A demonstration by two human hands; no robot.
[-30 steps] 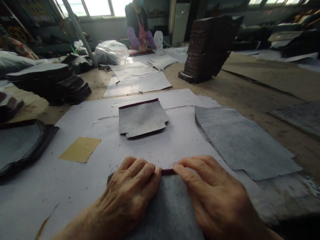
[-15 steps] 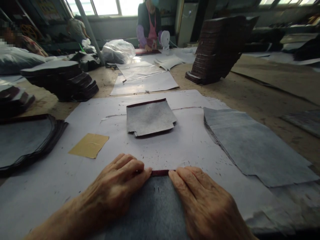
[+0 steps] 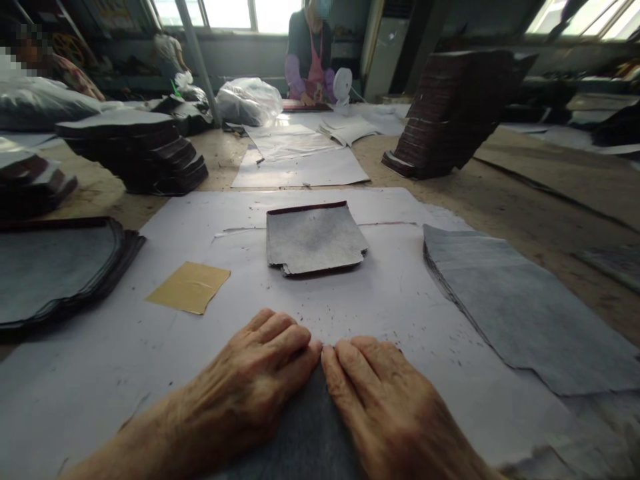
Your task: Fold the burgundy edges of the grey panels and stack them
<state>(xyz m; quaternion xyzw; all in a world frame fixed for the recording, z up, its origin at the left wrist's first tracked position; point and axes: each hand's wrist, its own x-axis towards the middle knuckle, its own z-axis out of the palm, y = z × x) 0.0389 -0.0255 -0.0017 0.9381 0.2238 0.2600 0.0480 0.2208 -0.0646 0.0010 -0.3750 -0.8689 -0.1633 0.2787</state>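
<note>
Gray sheet (image 3: 313, 430) runs near to far; left hand (image 3: 267, 370) and right hand (image 3: 383, 393) both touch its far end. I can't tell if they pinch it.

No readable text, brand or number. Wall poster (image 3: 111, 9), top left: yellowish marks, too dim and blurred to read, can't tell if letters or picture. Tall pale cabinet (image 3: 391, 57) at back: small light spot on front, too small to make out, logo or glare unclear.
</note>
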